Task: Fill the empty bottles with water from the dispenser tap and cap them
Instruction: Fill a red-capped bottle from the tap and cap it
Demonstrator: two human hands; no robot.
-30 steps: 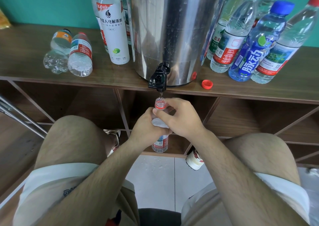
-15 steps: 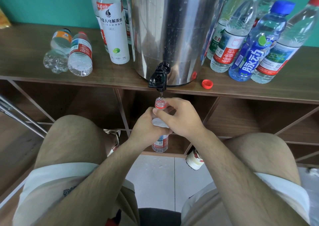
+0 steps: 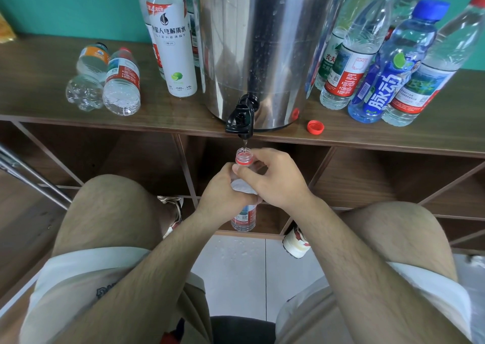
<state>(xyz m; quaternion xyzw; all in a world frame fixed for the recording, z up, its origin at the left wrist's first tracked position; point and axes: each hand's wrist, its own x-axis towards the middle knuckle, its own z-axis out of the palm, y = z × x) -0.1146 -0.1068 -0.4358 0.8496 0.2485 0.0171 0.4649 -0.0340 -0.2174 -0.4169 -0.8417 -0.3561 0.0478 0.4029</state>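
Observation:
A small clear bottle (image 3: 244, 219) with a red neck ring and a red-and-white label hangs upright under the black tap (image 3: 240, 119) of the steel dispenser (image 3: 262, 44). A thin stream of water runs from the tap into its open mouth. My left hand (image 3: 223, 194) grips the bottle's body from the left. My right hand (image 3: 273, 178) grips its upper part and neck from the right. A loose red cap (image 3: 315, 127) lies on the wooden shelf (image 3: 39, 91) right of the dispenser.
Two small bottles (image 3: 110, 81) lie on their sides at the shelf's left, beside a tall white-labelled bottle (image 3: 173, 41). Several capped bottles (image 3: 380, 62) stand right of the dispenser. Open cubbies lie below the shelf. My knees flank the bottle; wet floor tiles show underneath.

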